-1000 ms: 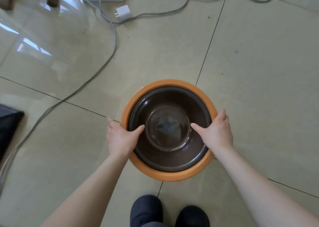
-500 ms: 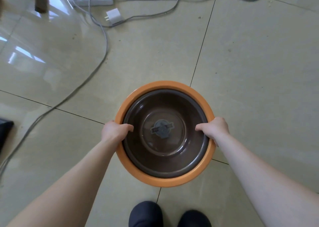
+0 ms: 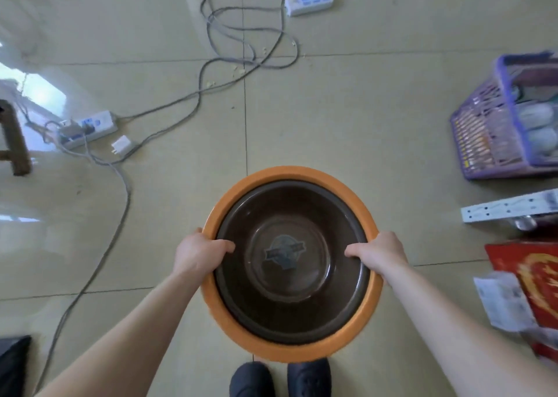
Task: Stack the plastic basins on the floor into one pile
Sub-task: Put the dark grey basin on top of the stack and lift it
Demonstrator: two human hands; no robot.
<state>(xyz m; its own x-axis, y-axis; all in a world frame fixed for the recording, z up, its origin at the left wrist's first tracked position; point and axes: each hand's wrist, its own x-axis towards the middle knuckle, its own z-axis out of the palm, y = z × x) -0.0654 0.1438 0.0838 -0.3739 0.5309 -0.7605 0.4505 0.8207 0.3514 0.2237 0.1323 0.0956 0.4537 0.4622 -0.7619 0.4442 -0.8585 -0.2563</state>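
A dark brown basin [image 3: 290, 303] sits nested inside a larger orange basin [image 3: 290, 174]; only the orange rim shows around it. The pair is held above the tiled floor in front of my feet. My left hand [image 3: 199, 253] grips the left rim, fingers curled over into the brown basin. My right hand [image 3: 379, 253] grips the right rim the same way. A label sticker lies at the bottom of the brown basin.
Grey cables [image 3: 211, 73] and two white power strips [image 3: 87, 128] [image 3: 308, 2] lie on the floor ahead and left. A purple basket [image 3: 483, 143], a white perforated bar [image 3: 507, 208] and a red packet [image 3: 531, 276] sit at the right. My dark shoes [image 3: 280, 378] are below.
Both hands closed on the rims and lifted the nested basins off the floor. The view swung up and to the right, so the basket and the far power strip came into sight.
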